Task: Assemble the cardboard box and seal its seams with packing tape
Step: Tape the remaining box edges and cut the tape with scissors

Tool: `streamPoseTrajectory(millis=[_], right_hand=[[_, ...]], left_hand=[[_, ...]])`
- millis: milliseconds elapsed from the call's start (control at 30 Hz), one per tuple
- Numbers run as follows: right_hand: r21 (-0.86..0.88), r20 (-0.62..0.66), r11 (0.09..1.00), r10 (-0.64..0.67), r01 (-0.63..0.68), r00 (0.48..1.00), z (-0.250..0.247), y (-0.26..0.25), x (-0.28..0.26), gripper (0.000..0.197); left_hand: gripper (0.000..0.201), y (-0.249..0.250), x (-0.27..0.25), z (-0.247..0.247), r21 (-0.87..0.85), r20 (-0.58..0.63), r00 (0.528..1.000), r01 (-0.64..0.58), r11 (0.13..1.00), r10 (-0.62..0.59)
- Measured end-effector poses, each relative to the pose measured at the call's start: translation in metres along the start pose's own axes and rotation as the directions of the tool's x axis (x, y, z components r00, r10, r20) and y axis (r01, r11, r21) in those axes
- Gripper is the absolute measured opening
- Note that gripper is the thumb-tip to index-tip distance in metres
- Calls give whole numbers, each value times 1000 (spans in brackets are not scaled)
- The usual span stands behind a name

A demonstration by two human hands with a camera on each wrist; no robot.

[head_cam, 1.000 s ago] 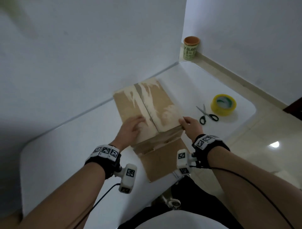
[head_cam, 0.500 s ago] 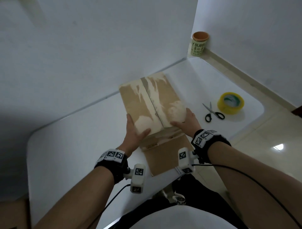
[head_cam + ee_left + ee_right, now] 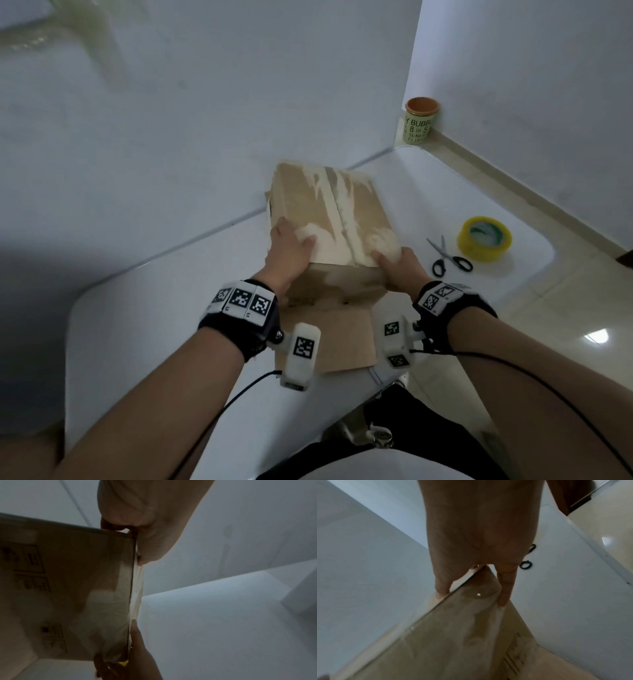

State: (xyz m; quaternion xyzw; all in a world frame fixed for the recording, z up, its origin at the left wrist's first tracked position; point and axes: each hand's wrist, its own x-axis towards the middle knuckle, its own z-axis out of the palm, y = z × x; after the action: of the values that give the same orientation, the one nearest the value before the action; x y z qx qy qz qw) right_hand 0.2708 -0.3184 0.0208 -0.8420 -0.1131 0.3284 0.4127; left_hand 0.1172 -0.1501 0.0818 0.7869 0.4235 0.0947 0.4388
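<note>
A brown cardboard box (image 3: 329, 212) stands on the white table (image 3: 154, 325), its top flaps closed along a middle seam streaked with torn white paper. One bottom flap (image 3: 335, 339) lies flat toward me. My left hand (image 3: 289, 250) grips the near left corner, thumb on top and fingers down the side. At the near right corner my right hand (image 3: 400, 270) holds the box, thumb on the top. In the left wrist view the left hand (image 3: 145, 513) curls over the box's edge (image 3: 60, 588). In the right wrist view the right hand's (image 3: 479, 534) thumb and finger straddle the corner (image 3: 453, 635).
A yellow roll of packing tape (image 3: 484, 238) and black-handled scissors (image 3: 448, 257) lie on the table right of the box. A green cup with an orange rim (image 3: 419, 125) stands in the far corner. Walls close the back and right; the table's edge runs near my body.
Both hands have slid from the top flaps to the box's near corners. The box's near face shows more than before, and the head view has shifted.
</note>
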Motion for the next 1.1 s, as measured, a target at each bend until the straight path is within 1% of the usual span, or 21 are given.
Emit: streamPoseTrajectory(millis=[67, 133, 200, 233, 267, 300, 367, 433, 500, 567, 633, 700, 733, 767, 800, 867, 900, 933, 967, 1033, 1100], right_hand=[[-130, 83, 991, 44, -33, 996, -15, -9, -3, 76], [-249, 160, 961, 167, -124, 973, -29, -11, -7, 78], [-343, 236, 921, 277, -187, 931, -35, -7, -19, 89], [-413, 266, 892, 311, -183, 913, -33, -5, -23, 92], [-456, 280, 873, 327, -174, 903, -31, -3, -27, 93], [-466, 271, 870, 316, -164, 909, -29, 1, -27, 92], [-339, 192, 927, 233, -159, 953, -26, 5, -22, 90], [-182, 17, 975, 132, -127, 991, -33, 4, -8, 86], [-141, -156, 989, 23, -46, 987, -46, -5, 0, 78], [-159, -278, 986, -99, 56, 956, -59, -18, 6, 68], [-215, -282, 967, -199, 140, 939, -66, -33, 11, 60], [-267, -230, 943, -265, 201, 936, -68, -47, 19, 56], [-295, -209, 929, -289, 222, 934, -69, -52, 22, 54], [-325, -194, 914, -314, 241, 929, -69, -57, 26, 52], [-347, -184, 904, -325, 248, 928, -70, -62, 29, 51], [-359, -184, 902, -319, 239, 930, -74, -73, 37, 52], [-362, -192, 904, -312, 229, 930, -76, -79, 41, 54], [-361, -201, 908, -301, 215, 932, -79, -81, 43, 56], [-346, -211, 918, -278, 194, 937, -81, -88, 47, 59], [-306, -216, 944, -193, 121, 957, -84, -100, 54, 63], [-315, -194, 948, -106, 41, 975, -85, -110, 56, 61]], left_hand=[[70, 16, -2, -1, 72, 14, 999, -34, 997, 33], [69, 35, -6, 2, 224, 30, 995, -103, 969, 98], [69, 57, -8, 7, 413, 90, 975, -221, 884, 202], [69, 65, -8, 11, 475, 148, 955, -298, 828, 258], [69, 71, -9, 17, 522, 219, 928, -372, 768, 301], [69, 73, -11, 24, 559, 295, 901, -433, 707, 319], [69, 67, -15, 39, 603, 410, 849, -526, 599, 333], [67, 56, -14, 50, 616, 472, 807, -590, 522, 355], [68, 45, -12, 54, 612, 496, 779, -627, 481, 384], [76, 39, -8, 49, 614, 476, 770, -637, 465, 426], [80, 37, -2, 40, 596, 464, 759, -649, 473, 457], [74, 39, 8, 25, 572, 474, 754, -656, 493, 455], [67, 42, 13, 18, 558, 480, 760, -650, 516, 439], [60, 44, 21, 11, 528, 469, 781, -622, 578, 412], [59, 46, 30, 4, 491, 424, 822, -562, 666, 381], [69, 47, 50, -11, 432, 226, 938, -338, 836, 263], [73, 46, 61, -20, 427, 126, 977, -211, 879, 173], [74, 42, 66, -27, 448, 88, 993, -109, 888, 78], [74, 39, 73, -33, 485, 97, 995, -47, 873, 0], [75, 33, 84, -40, 570, 153, 983, -8, 821, -97], [80, 33, 93, -42, 631, 196, 970, -11, 776, -145]])
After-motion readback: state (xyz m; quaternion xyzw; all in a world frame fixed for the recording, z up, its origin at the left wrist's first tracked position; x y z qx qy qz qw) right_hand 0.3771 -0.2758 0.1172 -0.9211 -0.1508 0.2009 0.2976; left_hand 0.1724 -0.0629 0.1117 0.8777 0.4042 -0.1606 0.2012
